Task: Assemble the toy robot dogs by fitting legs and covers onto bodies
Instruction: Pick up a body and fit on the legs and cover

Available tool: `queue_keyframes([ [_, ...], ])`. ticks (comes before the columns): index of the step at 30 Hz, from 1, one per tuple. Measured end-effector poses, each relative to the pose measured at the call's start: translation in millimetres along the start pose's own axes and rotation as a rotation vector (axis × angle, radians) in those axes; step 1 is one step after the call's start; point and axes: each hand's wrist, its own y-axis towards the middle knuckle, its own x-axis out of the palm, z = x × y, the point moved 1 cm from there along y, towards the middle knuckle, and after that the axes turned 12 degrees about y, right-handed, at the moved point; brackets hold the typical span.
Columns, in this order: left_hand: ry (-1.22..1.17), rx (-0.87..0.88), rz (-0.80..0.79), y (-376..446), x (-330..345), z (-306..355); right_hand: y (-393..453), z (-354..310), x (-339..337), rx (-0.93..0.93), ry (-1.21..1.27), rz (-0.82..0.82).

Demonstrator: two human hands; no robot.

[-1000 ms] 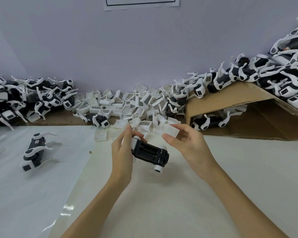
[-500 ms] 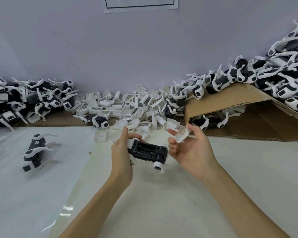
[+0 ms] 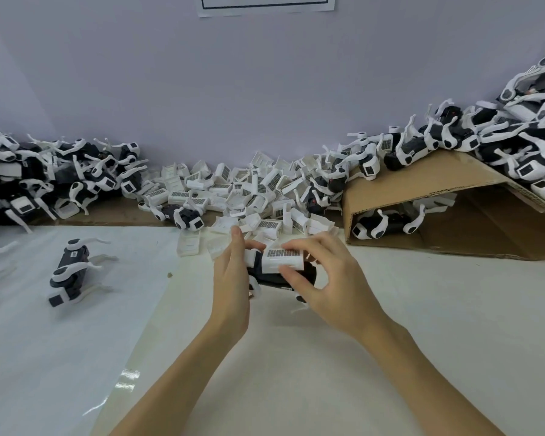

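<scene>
Holding a black plastic toy dog body [image 3: 265, 278] just above the white tabletop [image 3: 390, 357], both hands meet at centre frame. Left hand [image 3: 232, 278] grips the body's left end, thumb raised along the near side, fingers curled round the far side. Right hand [image 3: 331, 278] pinches a white plastic cover with a dark printed grid label [image 3: 282, 258], thumb on its near edge, fingertips [image 3: 291, 245] along its far top edge. Cover sits on top of the body, label up; whether it is fully seated cannot be told. A white leg piece [image 3: 255, 286] shows below the body by the left palm, another white part [image 3: 299, 306] under the right hand.

Behind the hands, a loose heap of white rectangular covers [image 3: 243, 196] spreads along the back of the table, some label up, some hollow side up. Far left, a pile of black-and-white assembled toy dogs [image 3: 44, 177] lies against the pale wall [image 3: 265, 89]. Far right, a taller pile of the same dogs [image 3: 501, 136] rests on a brown folded cardboard sheet [image 3: 422, 184]; one dog [image 3: 387, 223] lies under its raised flap. On a glossy white sheet [image 3: 44, 341] at left, a single black-and-white dog [image 3: 71, 272] lies apart from the piles. A paper notice with a dark border [image 3: 265, 3] hangs at the top of the wall.
</scene>
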Motion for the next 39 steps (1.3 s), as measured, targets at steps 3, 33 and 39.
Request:
queue_keyframes([
  [3, -0.011, -0.063, -0.041, 1.9, -0.5, 0.3, -0.3, -2.2, 3.4, 0.051, 0.040, 0.000],
  [33, 0.318, 0.284, -0.301, -0.1, -2.1, 6.0, -1.1, -6.0, 6.9, -0.229, -0.329, 0.059],
  [39, 0.373, 0.411, -0.220, -5.0, -4.8, 10.6, -0.5, -10.1, -5.4, 0.291, 0.358, -0.295],
])
